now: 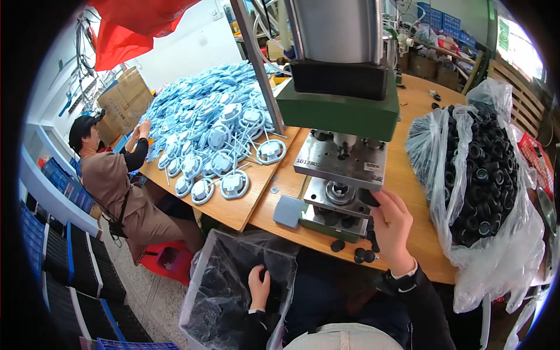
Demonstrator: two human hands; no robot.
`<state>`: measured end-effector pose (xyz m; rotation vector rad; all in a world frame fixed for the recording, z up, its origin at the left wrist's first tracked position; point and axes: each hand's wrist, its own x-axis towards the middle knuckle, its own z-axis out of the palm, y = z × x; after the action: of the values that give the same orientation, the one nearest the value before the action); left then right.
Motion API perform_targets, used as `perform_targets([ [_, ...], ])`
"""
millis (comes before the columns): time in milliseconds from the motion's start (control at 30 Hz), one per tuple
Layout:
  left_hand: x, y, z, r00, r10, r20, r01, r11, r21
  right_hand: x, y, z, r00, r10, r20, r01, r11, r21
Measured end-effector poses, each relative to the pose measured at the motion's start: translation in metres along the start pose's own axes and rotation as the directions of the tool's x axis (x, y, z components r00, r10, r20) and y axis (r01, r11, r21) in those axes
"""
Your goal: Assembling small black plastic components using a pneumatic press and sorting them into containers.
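My right hand (392,224) is at the right side of the press's metal die, its fingers pinching a small black round part (368,198) next to the lower die block (326,198). Above that block hangs the upper steel plate (344,160), with a gap between the two. My left hand (259,287) is over a bin (201,291) lined with clear plastic; its fingers are curled, and a dark bit shows between thumb and fingertips, too small to name. Several loose black round parts (364,255) lie at the table's front edge below the die.
A clear plastic bag (434,169) full of black round parts (481,181) stands on the right. A grey-blue square block (288,211) sits left of the die. Pale blue-white round parts with cords (233,184) are heaped at the left, where another person (116,175) sits. The green press head (338,108) overhangs.
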<state>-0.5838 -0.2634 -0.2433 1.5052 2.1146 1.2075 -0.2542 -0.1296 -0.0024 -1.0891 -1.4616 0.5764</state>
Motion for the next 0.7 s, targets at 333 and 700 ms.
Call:
perform_targets([
  [333, 0.113, 0.14, 0.019, 0.879, 0.423, -0.22, -0.439, 0.898, -0.024, 0.013, -0.007, 0.033, 0.958, -0.284, 0.045, 0.285, 0.919, -0.271],
  [700, 0.16, 0.146, 0.07, 0.879, 0.471, 0.072, -0.473, 0.848, 0.237, 0.039, -0.016, 0.033, 0.99, -0.017, 0.14, 0.051, 0.968, -0.244],
])
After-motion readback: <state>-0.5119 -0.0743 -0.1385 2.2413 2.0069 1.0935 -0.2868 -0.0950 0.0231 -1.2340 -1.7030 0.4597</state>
